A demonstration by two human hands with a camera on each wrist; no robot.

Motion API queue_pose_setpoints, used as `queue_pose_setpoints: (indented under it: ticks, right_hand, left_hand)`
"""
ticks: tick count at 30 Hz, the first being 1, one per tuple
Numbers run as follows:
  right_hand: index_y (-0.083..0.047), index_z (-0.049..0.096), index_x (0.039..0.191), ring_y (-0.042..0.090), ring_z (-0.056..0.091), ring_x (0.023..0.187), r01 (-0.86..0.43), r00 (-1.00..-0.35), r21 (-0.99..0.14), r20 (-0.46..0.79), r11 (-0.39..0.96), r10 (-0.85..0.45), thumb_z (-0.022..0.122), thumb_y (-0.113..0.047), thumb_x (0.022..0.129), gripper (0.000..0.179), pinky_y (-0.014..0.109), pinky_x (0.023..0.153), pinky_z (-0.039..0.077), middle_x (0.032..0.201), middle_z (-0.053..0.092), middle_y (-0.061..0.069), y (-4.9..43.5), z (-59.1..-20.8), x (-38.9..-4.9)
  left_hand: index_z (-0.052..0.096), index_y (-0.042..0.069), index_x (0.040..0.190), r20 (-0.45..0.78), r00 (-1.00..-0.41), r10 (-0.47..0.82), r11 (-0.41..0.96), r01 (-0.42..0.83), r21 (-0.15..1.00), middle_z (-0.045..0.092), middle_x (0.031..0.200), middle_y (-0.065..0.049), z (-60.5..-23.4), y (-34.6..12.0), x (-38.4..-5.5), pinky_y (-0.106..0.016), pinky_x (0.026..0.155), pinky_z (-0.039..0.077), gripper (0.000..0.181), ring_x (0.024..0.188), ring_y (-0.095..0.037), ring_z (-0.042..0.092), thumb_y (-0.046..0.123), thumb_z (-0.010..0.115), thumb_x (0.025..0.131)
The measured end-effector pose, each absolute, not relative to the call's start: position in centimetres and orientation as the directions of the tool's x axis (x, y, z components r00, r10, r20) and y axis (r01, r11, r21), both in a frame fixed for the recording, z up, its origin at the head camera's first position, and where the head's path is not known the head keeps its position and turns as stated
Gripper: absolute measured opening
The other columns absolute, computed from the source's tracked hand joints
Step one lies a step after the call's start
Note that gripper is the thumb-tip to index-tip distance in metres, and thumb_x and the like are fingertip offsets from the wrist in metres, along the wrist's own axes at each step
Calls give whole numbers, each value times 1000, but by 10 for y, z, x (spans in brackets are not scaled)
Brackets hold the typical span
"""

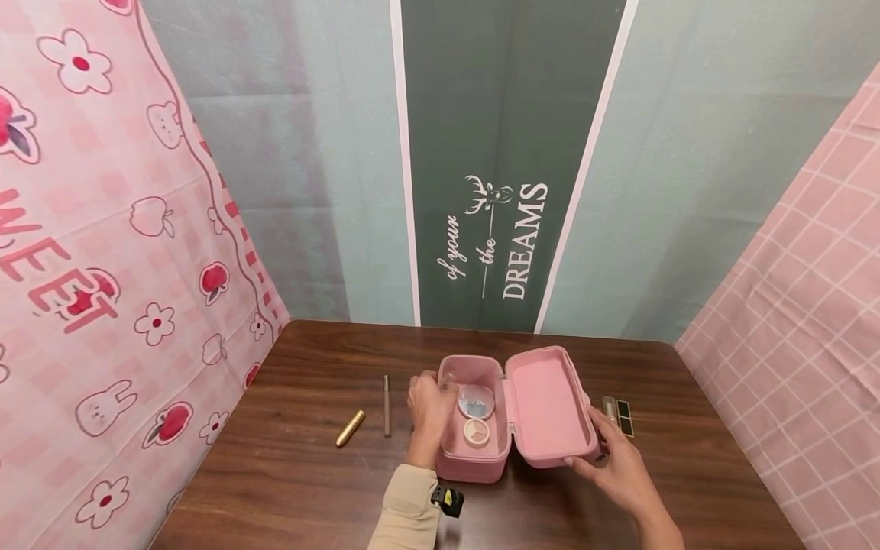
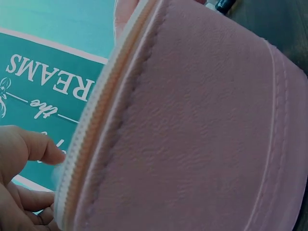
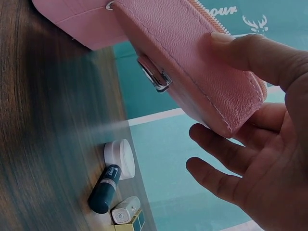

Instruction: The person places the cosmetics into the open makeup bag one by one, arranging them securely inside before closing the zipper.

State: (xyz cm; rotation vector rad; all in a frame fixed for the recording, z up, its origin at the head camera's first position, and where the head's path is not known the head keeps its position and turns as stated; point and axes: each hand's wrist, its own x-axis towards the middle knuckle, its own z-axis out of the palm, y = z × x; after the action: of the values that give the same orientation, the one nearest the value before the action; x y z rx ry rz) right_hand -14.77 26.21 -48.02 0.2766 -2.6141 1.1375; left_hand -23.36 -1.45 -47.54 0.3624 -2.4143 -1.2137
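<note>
A pink zippered cosmetic case stands on the table with its lid swung out to the right. Inside lie a round silvery-topped compact and a small round palette in three shades. My left hand is at the case's left rim, pinching a small clear object whose kind I cannot tell. The right hand grips the lid's outer corner, thumb on its side wall and fingers below. A metal-ringed tab shows on the lid's outside in the right wrist view.
Left of the case lie a gold tube and a thin brown pencil. Beyond the lid, the right wrist view shows a pale round jar, a dark tube, a clear-ended tube and a gold-edged palette. Hanging cloths surround the table.
</note>
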Motion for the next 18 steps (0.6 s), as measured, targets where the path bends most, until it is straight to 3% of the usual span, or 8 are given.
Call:
queue_pose_setpoints:
  ticks: [4, 18]
  right_hand:
    - [8, 41, 132, 24, 58, 81, -293, -940, -684, 335, 668, -70, 86, -8, 61, 86, 32, 59, 51, 123, 48, 26, 262, -481, -148]
    - [8, 42, 131, 30, 58, 88, -301, -937, -659, 339, 690, -86, 85, -5, 62, 83, 31, 64, 52, 125, 47, 27, 259, -480, -151]
  left_hand:
    - [67, -6, 92, 211, -896, -390, 579, -61, 813, 58, 83, -16, -477, -16, -233, -48, 75, 44, 34, 80, -38, 58, 18, 73, 69]
    - [66, -6, 91, 167, -925, -340, 599, -76, 797, 57, 81, -15, -467, -25, -233, -47, 74, 45, 30, 80, -36, 57, 17, 71, 71]
